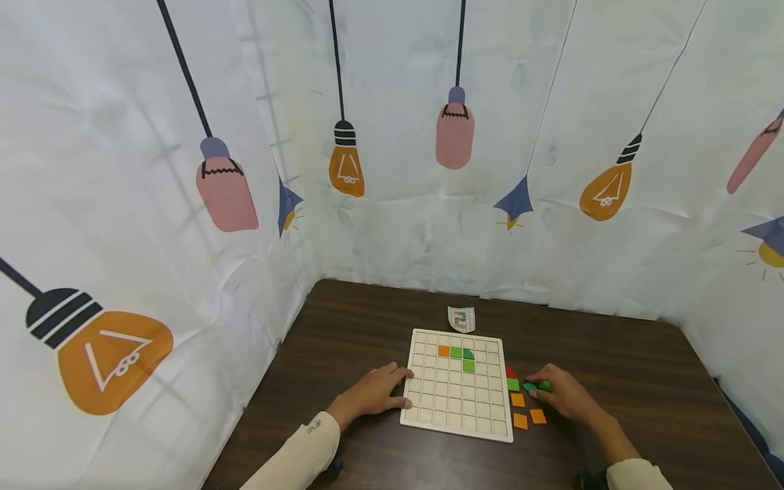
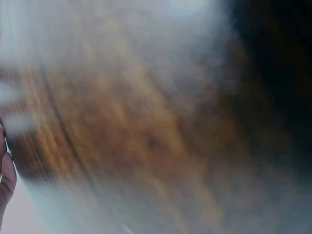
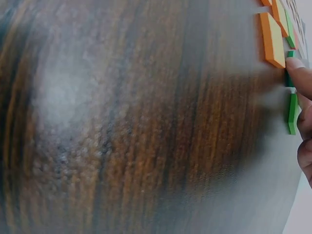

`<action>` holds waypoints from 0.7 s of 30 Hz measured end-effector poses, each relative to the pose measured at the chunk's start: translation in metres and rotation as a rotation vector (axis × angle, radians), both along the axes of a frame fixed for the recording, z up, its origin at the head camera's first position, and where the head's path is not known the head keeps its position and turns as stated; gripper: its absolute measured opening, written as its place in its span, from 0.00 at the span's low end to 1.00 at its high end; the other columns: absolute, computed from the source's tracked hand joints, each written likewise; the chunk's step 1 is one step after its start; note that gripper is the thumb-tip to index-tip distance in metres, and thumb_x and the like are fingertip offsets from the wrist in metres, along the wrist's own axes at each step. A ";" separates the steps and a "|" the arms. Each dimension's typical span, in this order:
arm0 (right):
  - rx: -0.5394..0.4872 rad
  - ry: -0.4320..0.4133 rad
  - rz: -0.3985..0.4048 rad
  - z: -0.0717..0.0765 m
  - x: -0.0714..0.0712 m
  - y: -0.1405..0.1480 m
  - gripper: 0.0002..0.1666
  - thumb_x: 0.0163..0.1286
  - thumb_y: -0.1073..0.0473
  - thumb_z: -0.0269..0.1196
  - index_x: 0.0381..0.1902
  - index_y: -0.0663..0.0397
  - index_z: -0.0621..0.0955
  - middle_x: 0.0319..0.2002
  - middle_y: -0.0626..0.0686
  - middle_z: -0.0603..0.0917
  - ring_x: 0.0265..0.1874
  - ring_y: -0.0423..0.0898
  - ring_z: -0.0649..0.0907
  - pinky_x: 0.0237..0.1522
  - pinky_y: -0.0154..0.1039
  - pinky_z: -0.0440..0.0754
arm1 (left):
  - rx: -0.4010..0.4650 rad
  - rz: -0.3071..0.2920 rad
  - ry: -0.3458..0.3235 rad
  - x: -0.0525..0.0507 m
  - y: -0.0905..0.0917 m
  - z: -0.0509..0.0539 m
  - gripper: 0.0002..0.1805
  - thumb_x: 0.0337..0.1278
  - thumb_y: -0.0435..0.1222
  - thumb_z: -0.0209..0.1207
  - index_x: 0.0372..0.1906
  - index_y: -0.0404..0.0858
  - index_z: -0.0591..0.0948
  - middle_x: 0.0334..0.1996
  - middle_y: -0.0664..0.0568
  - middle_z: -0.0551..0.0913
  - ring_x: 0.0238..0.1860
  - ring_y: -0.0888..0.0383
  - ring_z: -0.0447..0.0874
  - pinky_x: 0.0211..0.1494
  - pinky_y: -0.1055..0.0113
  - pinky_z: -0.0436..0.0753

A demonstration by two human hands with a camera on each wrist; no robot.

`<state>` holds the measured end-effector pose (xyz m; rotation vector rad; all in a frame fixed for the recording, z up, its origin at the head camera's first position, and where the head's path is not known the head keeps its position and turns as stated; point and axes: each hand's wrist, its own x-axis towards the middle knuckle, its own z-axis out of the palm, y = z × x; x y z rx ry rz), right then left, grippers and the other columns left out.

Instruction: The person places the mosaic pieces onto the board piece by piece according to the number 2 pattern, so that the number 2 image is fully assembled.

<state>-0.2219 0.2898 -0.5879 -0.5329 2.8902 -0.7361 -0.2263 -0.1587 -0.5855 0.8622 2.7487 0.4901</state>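
A pale square grid board (image 1: 456, 391) lies on the table, with an orange square (image 1: 444, 350), a light green square (image 1: 456, 352), a dark green piece (image 1: 468, 354) and another light green square (image 1: 468, 366) in its upper cells. My left hand (image 1: 371, 390) rests at the board's left edge, thumb and fingers spread. Right of the board, my right hand (image 1: 568, 395) pinches a dark green piece (image 1: 529, 386) at the table; a brighter green piece (image 1: 545, 386) lies under its fingers. The right wrist view shows a fingertip against the dark green piece (image 3: 290, 80).
Loose orange squares (image 1: 520, 421), a light green square (image 1: 513, 384) and a partly visible red piece (image 1: 511, 373) lie along the board's right side. Behind the board is a small printed paper (image 1: 461, 319). A patterned white curtain (image 1: 398, 238) hangs beyond the dark table (image 1: 367, 306).
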 end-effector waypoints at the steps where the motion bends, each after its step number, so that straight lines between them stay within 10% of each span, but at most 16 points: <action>1: 0.000 0.004 -0.004 0.000 0.000 0.000 0.17 0.64 0.55 0.71 0.50 0.52 0.88 0.41 0.45 0.80 0.39 0.41 0.79 0.43 0.43 0.80 | 0.000 -0.001 0.000 0.000 0.000 0.000 0.34 0.60 0.62 0.61 0.67 0.52 0.73 0.42 0.61 0.73 0.38 0.66 0.69 0.47 0.65 0.72; 21: -0.046 -0.061 -0.075 -0.004 -0.001 -0.003 0.10 0.65 0.58 0.70 0.42 0.48 0.81 0.35 0.45 0.81 0.33 0.41 0.76 0.37 0.40 0.77 | -0.003 0.002 -0.006 -0.001 0.000 -0.004 0.34 0.60 0.62 0.61 0.67 0.51 0.73 0.42 0.61 0.74 0.38 0.65 0.70 0.48 0.63 0.73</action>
